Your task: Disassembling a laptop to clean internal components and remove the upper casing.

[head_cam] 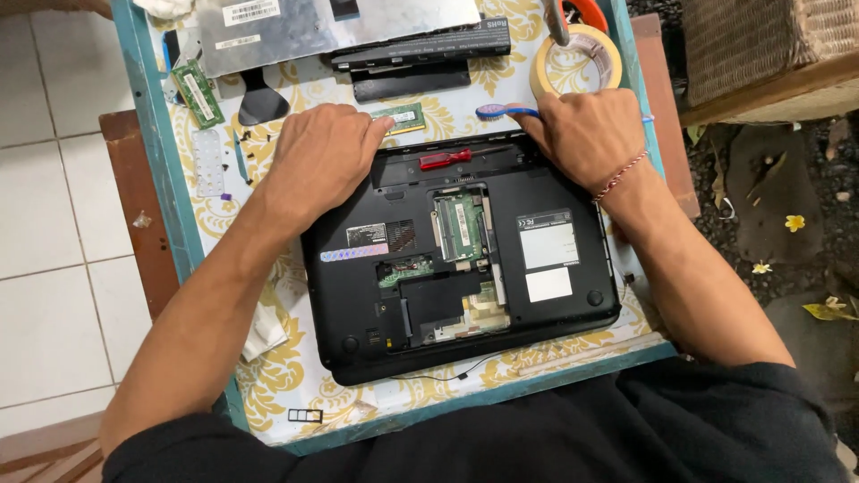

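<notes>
1. The left hand [322, 156] lies palm-down, fingers curled over the far-left corner of the upturned black laptop [461, 268], gripping nothing, seemingly to steady it.
2. A red screwdriver [446, 159] rests on the laptop at 12 o'clock, within reach.
3. The right hand [582, 134] presses the far-right corner, a blue-handled tool [501, 111] under its fingertips.
4. The laptop sits mid-worktop [295, 394].

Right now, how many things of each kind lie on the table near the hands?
Laptop, underside up: 1
Loose memory modules: 2
Red screwdriver: 1
Tape roll: 1
Battery: 1
Toothbrush at right hand: 1
Total: 7
</notes>
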